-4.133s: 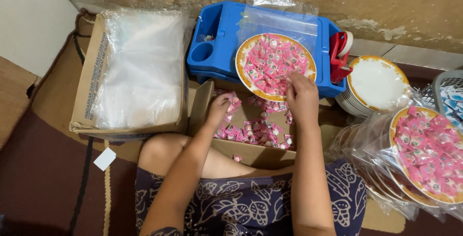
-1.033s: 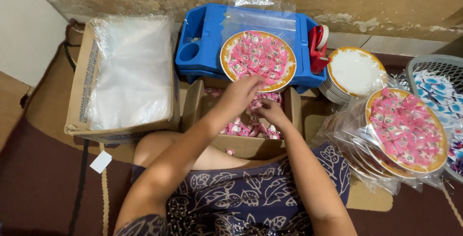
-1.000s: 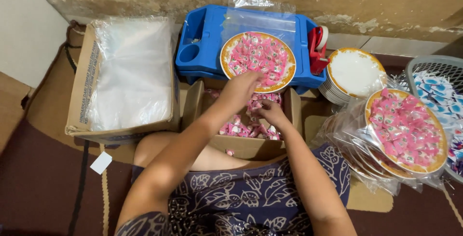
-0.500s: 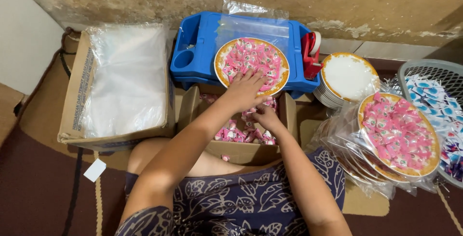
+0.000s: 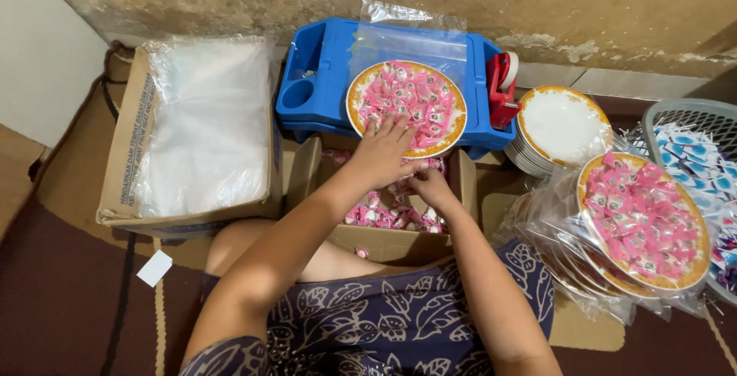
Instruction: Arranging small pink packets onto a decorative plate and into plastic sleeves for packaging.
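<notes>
A gold-rimmed plate (image 5: 358, 93) heaped with small pink wrapped candies (image 5: 414, 96) rests on a blue plastic tray (image 5: 322, 65). My left hand (image 5: 381, 148) lies on the near edge of that plate, fingers spread over the candies. My right hand (image 5: 431, 186) is lower, inside a small open cardboard box (image 5: 388, 241) of loose pink candies, its fingers curled among them; what it holds is hidden. A clear plastic bag (image 5: 407, 38) lies behind the plate on the tray.
A cardboard box of clear bags (image 5: 203, 122) sits at the left. A red tape dispenser (image 5: 503, 88), a stack of white plates (image 5: 560, 126), bagged candy plates (image 5: 645, 218) and a grey basket (image 5: 691, 119) of blue-white sachets stand at the right. My lap is below.
My left hand rose from the candy box onto the plate on the tray. My right hand stayed low in the box. The view shifted slightly.
</notes>
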